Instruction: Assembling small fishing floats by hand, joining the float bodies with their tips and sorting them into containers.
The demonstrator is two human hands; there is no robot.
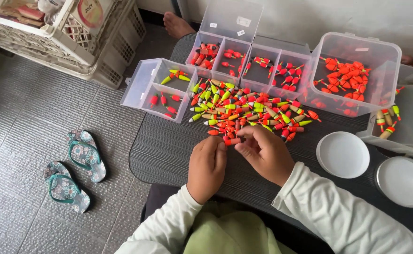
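The fingers point(247, 139) of the right hand point(263, 153) are pinched together on one end of a small red float point(232, 140), which is held just above the near fringe of the pile of floats point(248, 109). The left hand point(207, 167) is curled into a loose fist, its fingertips drawn together and touching the float's other end. Both hands are set over the dark ribbed table point(168, 150), whose rounded near-left edge lies close to the left wrist.

A bare strip of table is left between the hands and that edge, and more bare surface is seen to the left of the pile. To the right, the room is narrowed by two round white lids point(343, 154), the nearer one just beside the right forearm. Behind the pile, the far edge is lined by clear compartment boxes point(161, 87) and a clear tub of orange floats point(357, 70), so that the pile is hemmed in on three sides. A pair of patterned flip-flops point(74, 169) lies on the grey floor, well apart from the table.
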